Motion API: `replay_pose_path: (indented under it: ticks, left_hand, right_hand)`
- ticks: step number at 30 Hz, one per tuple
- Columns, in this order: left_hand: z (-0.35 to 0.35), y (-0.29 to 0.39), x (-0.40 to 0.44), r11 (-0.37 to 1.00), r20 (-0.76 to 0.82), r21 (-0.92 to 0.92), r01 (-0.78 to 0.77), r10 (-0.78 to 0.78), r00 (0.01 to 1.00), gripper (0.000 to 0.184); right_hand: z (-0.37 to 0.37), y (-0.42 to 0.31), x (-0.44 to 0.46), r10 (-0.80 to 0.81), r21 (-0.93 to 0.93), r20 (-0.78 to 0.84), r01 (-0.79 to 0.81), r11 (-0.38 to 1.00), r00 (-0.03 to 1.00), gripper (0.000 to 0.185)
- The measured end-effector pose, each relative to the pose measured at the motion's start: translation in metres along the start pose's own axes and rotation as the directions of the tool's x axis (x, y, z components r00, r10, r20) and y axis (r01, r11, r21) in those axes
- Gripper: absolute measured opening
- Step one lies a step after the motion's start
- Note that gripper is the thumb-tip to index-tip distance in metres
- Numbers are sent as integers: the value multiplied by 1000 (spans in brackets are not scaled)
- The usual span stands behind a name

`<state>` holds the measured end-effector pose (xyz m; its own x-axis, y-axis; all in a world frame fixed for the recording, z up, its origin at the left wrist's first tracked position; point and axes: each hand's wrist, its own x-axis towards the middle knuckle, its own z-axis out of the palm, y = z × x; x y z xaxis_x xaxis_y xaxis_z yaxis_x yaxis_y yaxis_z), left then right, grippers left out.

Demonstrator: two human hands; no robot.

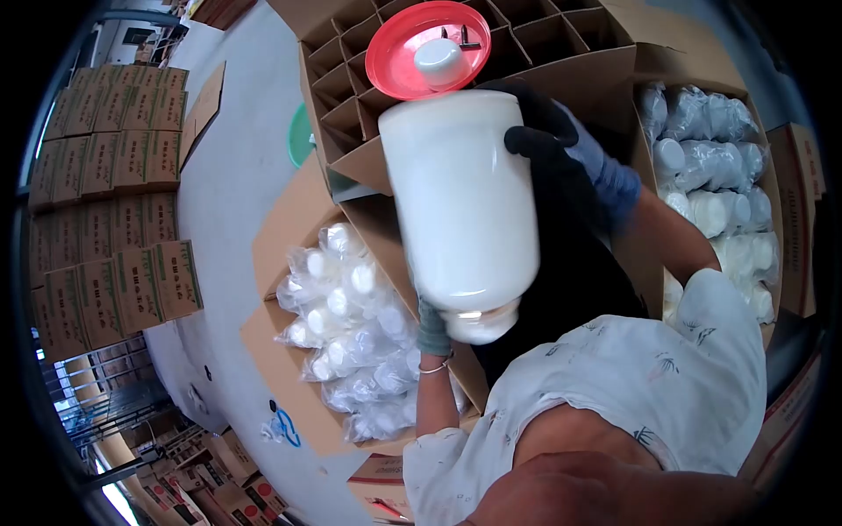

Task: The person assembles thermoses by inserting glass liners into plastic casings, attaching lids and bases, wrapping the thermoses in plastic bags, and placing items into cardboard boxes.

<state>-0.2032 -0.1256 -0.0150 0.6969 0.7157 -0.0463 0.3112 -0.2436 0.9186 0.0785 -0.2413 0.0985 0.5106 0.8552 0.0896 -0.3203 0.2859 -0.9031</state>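
Note:
A large glossy white bottle (pixel 460 197) hangs tilted in front of my body, its broad base away from me and its narrow neck towards me. My right hand (pixel 561 145), in a black and blue-grey glove, grips the side near the base, fingers curled over it. My left hand (pixel 431 331), in a grey-green glove, holds the bottle near the neck; its fingers are hidden behind it. Just beyond the base, a red plastic dish (pixel 386 61) carries a white cap (pixel 440 61) and small dark pieces. The dish rests on a carton with cardboard dividers (pixel 548 39).
To the left, an open carton (pixel 276 351) holds several plastic-wrapped white pieces (pixel 355 324). Another carton on the right holds similar wrapped pieces (pixel 715 167). Stacked brown boxes (pixel 114 219) stand at far left. A green round object (pixel 300 136) sits on the floor, and a blue strap (pixel 285 425) lies there.

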Motion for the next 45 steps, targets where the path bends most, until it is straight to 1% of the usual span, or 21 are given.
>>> replay_pose_path:
  ticks: [1, 2, 5, 8, 11, 14, 17, 22, 23, 25, 26, 27, 29, 31, 32, 34, 38, 40, 41, 42, 45]
  left_hand:
    - [1, 2, 9, 1000, -8, 16, -14, 14, 1000, 45]
    - [-2, 7, 16, 999, -33, -40, -5, 3, 999, 46]
    - [-3, 59, 31, 797, -100, -602, -50, -13, 995, 46]
    - [14, 36, 34, 912, 98, -410, -23, 69, 993, 42]
    - [6, 40, 23, 964, 86, -154, -214, 229, 970, 43]
    - [-8, 41, -2, 691, -121, -711, -134, 68, 990, 41]
    - [-4, 23, 3, 915, -274, -337, -221, 129, 953, 36]
    - [2, 49, -2, 921, 61, -342, -185, 219, 974, 58]
    - [-3, 32, 1, 588, 36, -776, -226, 399, 916, 56]
    - [-5, 28, 1, 147, -31, -988, -48, 114, 993, 51]
    - [-1, 35, 4, 784, -53, -554, -280, 302, 952, 47]
    - [4, 54, 11, 862, -73, 228, -452, 478, 875, 45]
    - [8, 72, 9, 908, -71, -286, -306, 298, 952, 44]
    - [9, 60, 7, 837, -50, -514, -188, 190, 980, 43]
    - [14, 43, 14, 837, -82, -509, -201, 185, 979, 43]
    - [25, 41, 36, 818, -11, -562, -123, 141, 990, 42]
    - [26, 49, 32, 816, 6, -576, -56, 72, 997, 40]
    - [-2, 49, 21, 939, -23, -115, -323, 322, 946, 39]
    - [-11, 42, 22, 640, -45, -708, -300, 383, 923, 36]
    - [-16, 39, 20, 422, -104, -864, -273, 381, 919, 38]
    - [0, 34, 12, 957, -226, -121, -263, 232, 946, 43]
  right_hand:
    - [-11, 2, 7, -65, -218, 141, 95, 971, 988, 52]
    - [-15, 2, 13, -306, -586, 364, 472, 659, 880, 52]
    - [3, 32, -22, -57, -719, 496, 446, 534, 867, 49]
    - [2, 69, -53, -93, -779, 484, 476, 408, 870, 44]
    - [-18, 74, -45, -27, -722, 482, 414, 554, 876, 43]
    - [-68, 77, -25, 61, -586, 354, 170, 793, 933, 40]
    - [-65, 73, -22, -104, -697, 387, 364, 617, 916, 39]
    - [-39, 46, -20, 28, -601, 636, 472, 645, 771, 38]
    - [-68, 48, -16, -2, -689, 497, 396, 607, 868, 39]
    - [-71, 42, -18, -43, -682, 352, 288, 672, 935, 43]
    - [-40, 45, -29, -159, -634, 398, 396, 664, 903, 42]
    - [-29, 61, -33, -87, -583, 495, 404, 705, 865, 40]
    - [-21, 54, -24, -25, -498, 636, 435, 750, 771, 34]
    - [-20, 53, -34, -23, -533, 461, 298, 792, 887, 30]
    - [-10, 58, -45, -14, -499, 403, 233, 835, 915, 31]
    - [27, 47, -62, -176, -632, 589, 585, 509, 789, 35]
    - [0, 66, -55, -150, -540, 476, 423, 727, 867, 27]
    - [-29, 45, -44, -169, -700, 461, 474, 535, 871, 19]
    - [-57, 43, -43, -196, -799, 277, 339, 497, 941, 20]
    - [-65, 44, -42, -141, -656, -35, 84, 750, 989, 24]
    - [-33, 56, -43, -133, -527, 400, 347, 776, 907, 28]
